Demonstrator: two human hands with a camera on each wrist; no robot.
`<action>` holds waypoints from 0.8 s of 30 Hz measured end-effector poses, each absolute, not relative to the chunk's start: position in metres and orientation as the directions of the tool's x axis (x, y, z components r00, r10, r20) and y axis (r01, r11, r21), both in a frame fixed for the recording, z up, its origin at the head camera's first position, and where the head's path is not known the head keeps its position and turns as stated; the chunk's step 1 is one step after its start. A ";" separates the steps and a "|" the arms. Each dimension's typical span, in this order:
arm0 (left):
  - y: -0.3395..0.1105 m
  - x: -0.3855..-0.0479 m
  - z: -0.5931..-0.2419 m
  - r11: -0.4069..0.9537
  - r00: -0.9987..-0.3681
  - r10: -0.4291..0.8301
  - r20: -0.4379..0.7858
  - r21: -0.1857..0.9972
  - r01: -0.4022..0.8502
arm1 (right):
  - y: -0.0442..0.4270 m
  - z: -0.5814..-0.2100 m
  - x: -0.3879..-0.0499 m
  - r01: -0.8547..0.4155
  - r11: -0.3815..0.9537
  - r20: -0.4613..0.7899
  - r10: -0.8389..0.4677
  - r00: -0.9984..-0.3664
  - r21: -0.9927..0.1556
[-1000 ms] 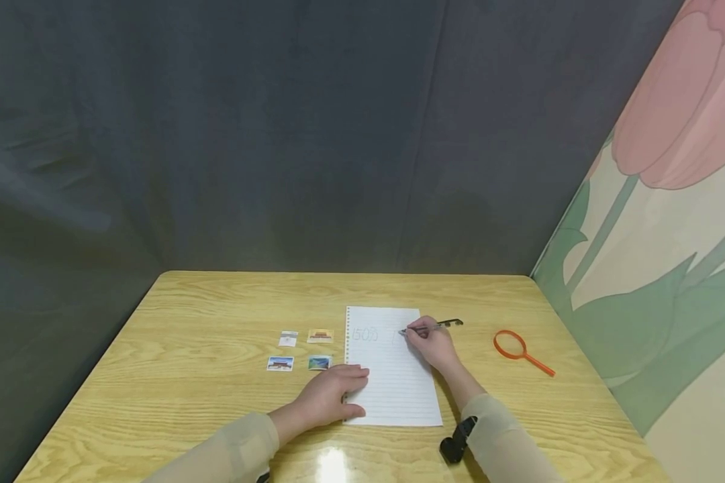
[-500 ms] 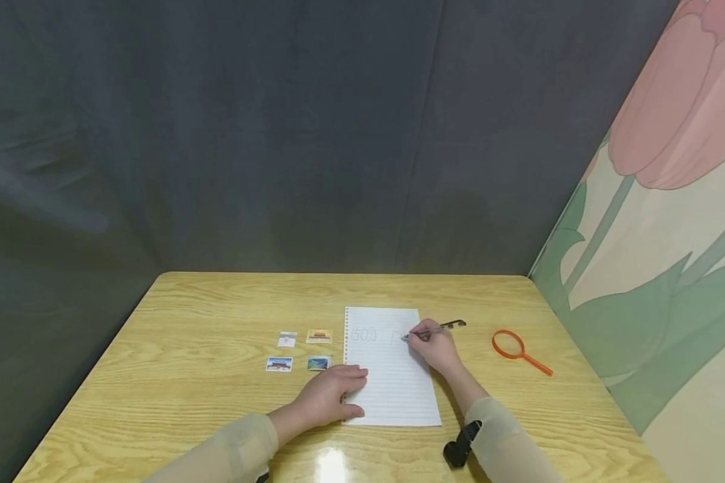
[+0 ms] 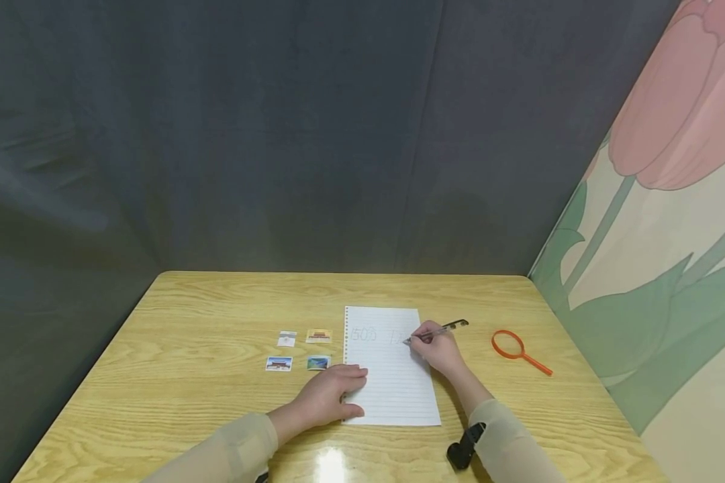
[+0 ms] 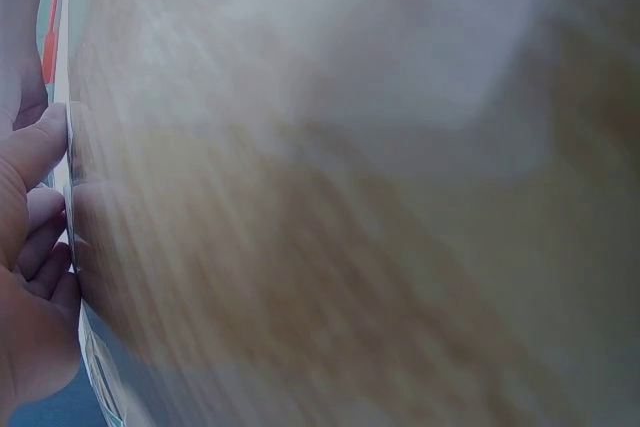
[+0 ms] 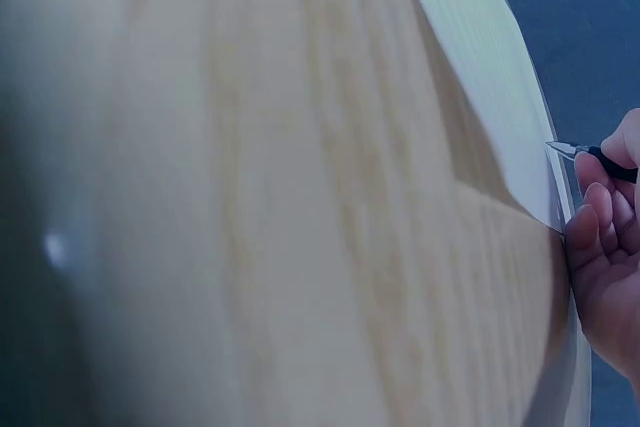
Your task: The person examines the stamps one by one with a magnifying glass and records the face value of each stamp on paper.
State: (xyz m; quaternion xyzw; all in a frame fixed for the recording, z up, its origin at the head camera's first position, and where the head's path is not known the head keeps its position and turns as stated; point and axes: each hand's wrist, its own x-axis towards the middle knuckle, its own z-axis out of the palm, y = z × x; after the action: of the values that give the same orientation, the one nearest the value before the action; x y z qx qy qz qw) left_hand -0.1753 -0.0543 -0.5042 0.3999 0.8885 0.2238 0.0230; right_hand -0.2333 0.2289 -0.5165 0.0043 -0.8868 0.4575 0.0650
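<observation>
A lined sheet of paper point(image 3: 393, 389) with punched holes down its left edge lies on the wooden table. Near its top are handwritten digits, "1500" point(image 3: 363, 334) at the left and another figure beginning with 1 further right, partly too faint to read. My right hand point(image 3: 440, 349) pinches a pen point(image 3: 453, 325) with a dark cap end, its tip on the paper beside that second figure. In the right wrist view the pen tip point(image 5: 562, 148) meets the sheet. My left hand point(image 3: 332, 396) rests with extended fingers on the paper's lower left edge.
Left of the paper lie several small picture cards, among them a yellow one point(image 3: 319, 336) and a blue-green one point(image 3: 318, 363) close to my left fingers. An orange magnifying glass point(image 3: 522, 353) lies to the right. A dark curtain point(image 3: 338, 134) stands behind the table point(image 3: 187, 402).
My right hand has shifted slightly right and down with the pen, and more marks show after the 1 of the second figure. The left hand stays in place.
</observation>
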 end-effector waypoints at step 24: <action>-0.055 -0.175 -0.504 0.581 -0.683 0.720 0.127 0.428 0.692 | 0.232 -0.514 -0.239 -0.036 0.597 0.103 0.077 -0.992 -0.801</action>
State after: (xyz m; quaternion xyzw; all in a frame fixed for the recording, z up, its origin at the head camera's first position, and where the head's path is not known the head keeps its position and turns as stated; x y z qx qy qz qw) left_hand -0.1754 -0.0552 -0.5039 0.3973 0.8886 0.2272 0.0300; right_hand -0.2392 0.2317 -0.5138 -0.0115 -0.8914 0.4485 0.0633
